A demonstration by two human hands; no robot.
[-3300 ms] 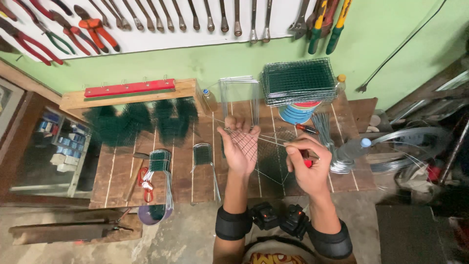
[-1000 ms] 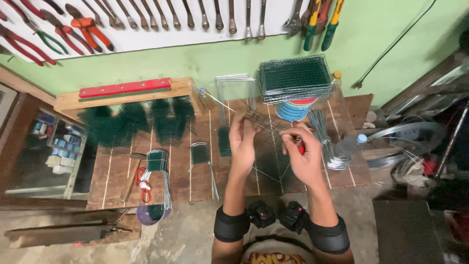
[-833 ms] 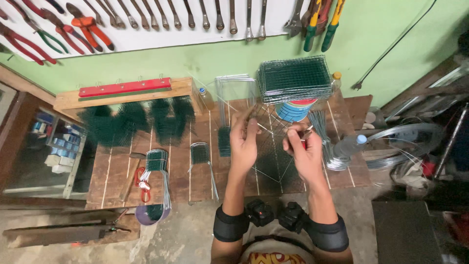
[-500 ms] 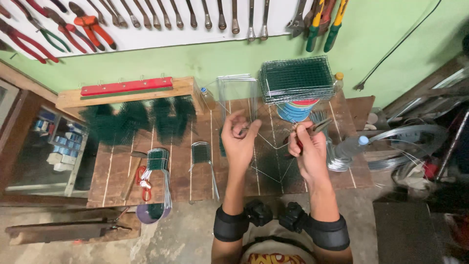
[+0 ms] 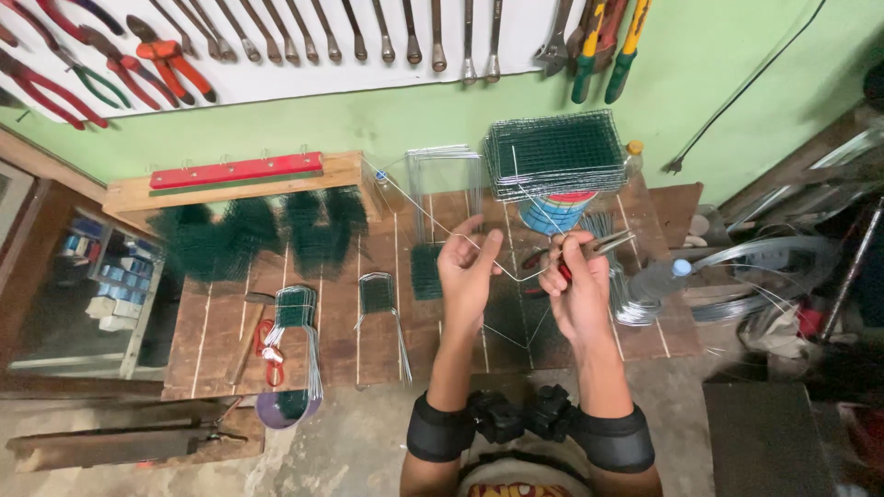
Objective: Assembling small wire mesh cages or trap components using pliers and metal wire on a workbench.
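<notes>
The left hand (image 5: 468,269) is raised above the wooden counter (image 5: 341,331), its fingers (image 5: 488,248) closed on a thin bent wire (image 5: 433,221). The right hand (image 5: 578,285) grips red-handled pliers (image 5: 594,247), fingers wrapped around the handles; the plier nose points right and slightly up.

The wire's long axis runs diagonally. From the left fingers it extends up and to the left toward the wooden rack (image 5: 244,189). Between the two hands it dips in a shallow V and meets the pliers. Whether the plier nose is clamped on the wire cannot be determined.

Beyond the right fingers stands a stack of green wire mesh panels (image 5: 557,152) on a blue spool (image 5: 552,213). To the right of the right fingers is a plastic bottle (image 5: 658,276). Left of the left fingers lie bent wire hoops with green mesh (image 5: 378,294). Hand tools (image 5: 166,55) hang on the wall beyond both hands.

Compared with half a second ago, the hands sit slightly farther apart, and the pliers have swung from tilted upward to nearly level. The left hand has opened from a tighter pinch to longer, straighter fingers.
</notes>
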